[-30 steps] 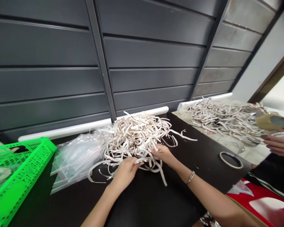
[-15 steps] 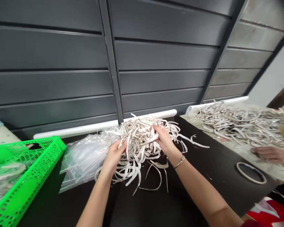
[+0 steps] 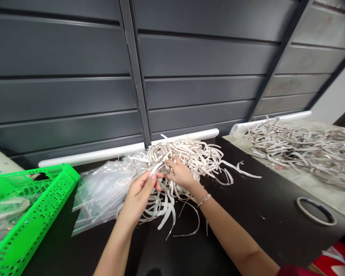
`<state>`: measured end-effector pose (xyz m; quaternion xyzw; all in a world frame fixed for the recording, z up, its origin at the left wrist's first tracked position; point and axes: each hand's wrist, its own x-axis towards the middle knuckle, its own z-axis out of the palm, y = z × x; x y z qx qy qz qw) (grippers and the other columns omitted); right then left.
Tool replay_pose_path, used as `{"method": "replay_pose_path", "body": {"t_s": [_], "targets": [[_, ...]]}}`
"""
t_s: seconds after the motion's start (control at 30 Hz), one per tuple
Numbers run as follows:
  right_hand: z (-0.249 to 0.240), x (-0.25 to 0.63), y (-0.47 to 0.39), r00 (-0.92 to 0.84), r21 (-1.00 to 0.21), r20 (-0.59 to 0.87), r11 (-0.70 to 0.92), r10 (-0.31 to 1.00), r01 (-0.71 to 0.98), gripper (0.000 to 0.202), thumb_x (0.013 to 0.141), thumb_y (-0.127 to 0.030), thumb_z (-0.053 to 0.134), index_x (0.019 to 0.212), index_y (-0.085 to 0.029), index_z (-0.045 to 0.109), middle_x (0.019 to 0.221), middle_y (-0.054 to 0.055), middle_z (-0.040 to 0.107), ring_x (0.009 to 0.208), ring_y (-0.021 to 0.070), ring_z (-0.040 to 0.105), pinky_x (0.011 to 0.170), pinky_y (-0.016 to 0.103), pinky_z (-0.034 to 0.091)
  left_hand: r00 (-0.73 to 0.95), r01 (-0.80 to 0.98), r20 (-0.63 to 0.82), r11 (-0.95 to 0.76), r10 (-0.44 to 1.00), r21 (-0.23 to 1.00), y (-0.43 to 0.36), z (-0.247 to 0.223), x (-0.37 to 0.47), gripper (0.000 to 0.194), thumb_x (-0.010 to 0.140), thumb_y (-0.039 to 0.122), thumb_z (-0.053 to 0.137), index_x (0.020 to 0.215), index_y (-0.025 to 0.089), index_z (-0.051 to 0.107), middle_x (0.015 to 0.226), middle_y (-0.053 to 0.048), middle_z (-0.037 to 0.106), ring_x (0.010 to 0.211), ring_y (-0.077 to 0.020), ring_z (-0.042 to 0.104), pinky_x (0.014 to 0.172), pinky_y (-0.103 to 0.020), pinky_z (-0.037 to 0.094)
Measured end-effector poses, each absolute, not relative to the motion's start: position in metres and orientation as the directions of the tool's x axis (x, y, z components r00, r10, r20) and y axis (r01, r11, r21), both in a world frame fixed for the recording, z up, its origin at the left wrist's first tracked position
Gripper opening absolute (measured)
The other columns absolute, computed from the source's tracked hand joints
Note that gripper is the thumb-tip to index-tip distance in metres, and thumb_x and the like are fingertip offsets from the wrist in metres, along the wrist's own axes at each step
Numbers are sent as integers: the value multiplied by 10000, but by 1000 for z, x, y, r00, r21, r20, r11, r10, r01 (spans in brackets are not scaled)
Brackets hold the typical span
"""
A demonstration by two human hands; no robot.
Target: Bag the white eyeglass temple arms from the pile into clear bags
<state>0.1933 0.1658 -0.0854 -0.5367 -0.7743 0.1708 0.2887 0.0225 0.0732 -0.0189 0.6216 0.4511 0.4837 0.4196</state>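
Observation:
A tangled heap of thin white curved strips (image 3: 201, 153) lies on the dark table in front of me. My left hand (image 3: 142, 188) is closed on a white strip, thumb on top, at the heap's near left side. Close beside it, my right hand (image 3: 179, 174), with a bracelet at the wrist, reaches over the heap with bent fingers near the same strip. What its fingertips grip, if anything, is too small to tell. Clear plastic bags (image 3: 103, 188) lie flat just left of the heap.
At the left stands a green perforated basket (image 3: 43, 214) with bagged strips inside. A second heap of strips (image 3: 299, 145) covers a pale sheet at the right. A ring (image 3: 316, 211) lies on the table's right. White rolls (image 3: 92, 154) line the wall.
My right hand has moved left and down toward my left hand, and my left hand now pinches a strip. The other person's hand at the right has left the view. The camera has shifted slightly.

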Motion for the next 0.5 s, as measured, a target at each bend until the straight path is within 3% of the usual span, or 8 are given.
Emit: {"method": "replay_pose_path", "body": {"t_s": [0.13,0.23,0.27,0.33,0.4,0.43,0.5], "targets": [[-53,225,138,-325,-508,251,410,912,757,472,812,-170,596,1278,-149,524,1429,175,309,1107,278,542,960,405,418,89,201,278,-290,957,936,62,-12,22,261,885,385,517,821,180,666,683,2,609,698,-150,569,690,-252,435],[-28,234,97,-210,-432,555,495,804,754,351,853,-141,507,1198,-144,568,1340,173,399,1099,287,529,945,449,412,64,161,371,-376,926,912,53,-5,18,233,896,349,519,855,188,681,682,11,602,694,-131,561,714,-246,432],[-25,230,80,-274,-429,584,577,764,695,290,879,-175,497,1154,-179,588,1260,141,470,1075,270,541,913,427,436,59,142,399,-403,915,904,50,-2,15,223,898,338,520,863,191,684,676,13,596,684,-127,556,706,-245,433],[-34,214,40,-621,-442,487,787,614,431,175,888,-272,537,1039,-238,619,1048,73,587,953,222,585,821,349,481,28,114,444,-444,896,889,46,4,11,215,900,322,521,871,191,688,662,10,588,662,-127,547,688,-253,438],[-63,191,0,-911,-471,205,852,358,229,290,847,-348,606,1105,-220,578,975,52,609,806,191,614,661,279,497,-4,95,463,-461,886,882,42,8,8,214,899,315,522,873,191,695,654,4,584,653,-135,543,683,-267,443],[-82,180,-16,-942,-434,117,869,315,236,331,822,-374,635,1098,-202,575,946,59,615,742,205,616,583,288,479,-9,87,463,-460,886,883,41,10,8,212,897,313,524,873,193,699,655,1,585,658,-140,543,686,-273,444],[-117,165,-34,-923,-376,30,860,384,346,226,814,-305,660,993,-181,600,933,85,624,681,216,614,508,286,425,6,85,452,-451,892,888,39,10,8,209,894,310,529,877,200,706,671,-2,589,678,-145,546,688,-274,441]]}}
